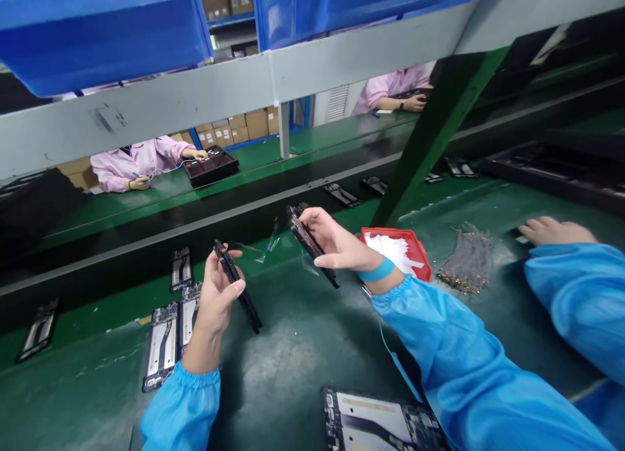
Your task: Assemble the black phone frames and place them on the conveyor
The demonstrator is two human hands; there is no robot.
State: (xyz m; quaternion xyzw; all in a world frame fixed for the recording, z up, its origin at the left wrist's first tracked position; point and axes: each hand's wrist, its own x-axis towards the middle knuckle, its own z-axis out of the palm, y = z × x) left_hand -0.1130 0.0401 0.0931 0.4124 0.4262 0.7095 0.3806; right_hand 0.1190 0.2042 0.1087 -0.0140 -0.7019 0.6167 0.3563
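My left hand is closed round a dark phone frame, held edge-on above the green mat. My right hand grips a second dark phone frame, also edge-on and tilted, a little higher and to the right. The two frames are apart. A blue wrist strap sits on my right wrist, and both arms are in blue sleeves.
Three phone frames lie flat left of my left hand, another at the bottom edge. A red tray of white pieces and a bundle of thin cables lie right. A co-worker's hand rests far right. Black conveyor carries more frames. Green post.
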